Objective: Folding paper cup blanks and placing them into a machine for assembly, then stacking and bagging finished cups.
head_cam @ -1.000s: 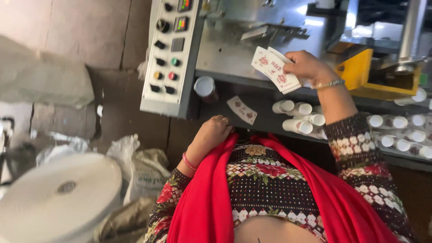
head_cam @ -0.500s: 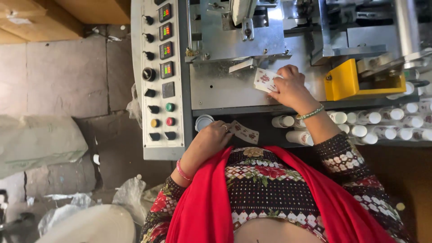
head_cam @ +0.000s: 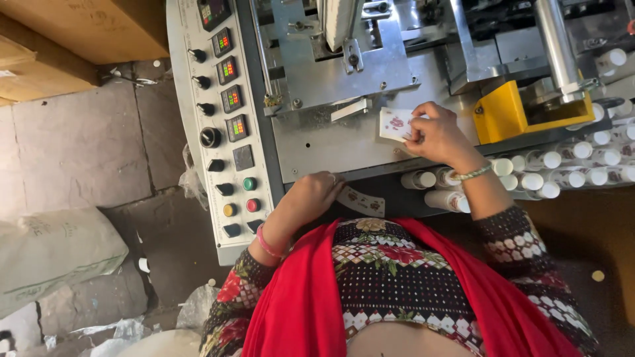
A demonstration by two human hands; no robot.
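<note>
**Head view: printed cards held at the machine plate**

Head view: a small stack of white printed cards (head_cam: 395,123) is pinched between thumb and fingers of the right hand (head_cam: 438,135), and is held flat against the grey metal plate (head_cam: 331,142) of the machine, just below a slanted metal guide (head_cam: 351,109). The left hand (head_cam: 316,196) is rested at the plate's lower edge with fingers curled together; whether anything is gripped cannot be told. Another printed strip (head_cam: 362,200) is seen just beside it. To the left a control panel (head_cam: 228,119) with knobs and coloured buttons is mounted, and white capped tubes (head_cam: 529,175) are lined up to the right.

The step in hand is judged to be the placing of cards at the guide. Square alignment with the guide would be called for, with the stack kept together.
</note>
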